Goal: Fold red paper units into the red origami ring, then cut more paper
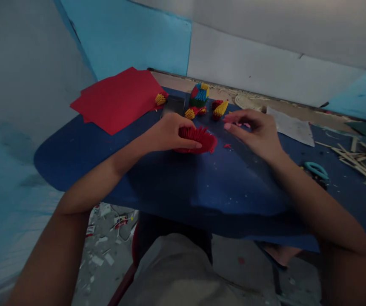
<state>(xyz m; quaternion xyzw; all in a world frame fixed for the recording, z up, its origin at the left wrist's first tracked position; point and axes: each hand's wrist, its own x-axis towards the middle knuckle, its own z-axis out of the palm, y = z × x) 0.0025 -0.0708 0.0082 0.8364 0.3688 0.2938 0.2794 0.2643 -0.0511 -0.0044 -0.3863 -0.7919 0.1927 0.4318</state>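
My left hand point(173, 134) is closed around the near left side of a red ring of folded paper pieces point(207, 142), its thumb laid across the front. Pointed folds stand up along the ring's far edge. To the right of it, apart from the ring, my right hand point(256, 129) is raised with thumb and forefinger nearly together. Whether anything small is between those fingertips I cannot make out. A small red paper piece point(227, 146) lies on the blue table point(170, 178) between ring and right hand. More small pinkish-red pieces show partly behind the right fingers.
Behind the ring stand a multicoloured folded-paper model point(199, 95), red-and-yellow folded pieces point(220, 109) and a dark flat object point(174, 106). Red sheets point(122, 100) lie at left. Rightward are a white sheet point(291, 125), teal-handled scissors point(316, 170) and thin sticks point(361, 165). A wall borders the back.
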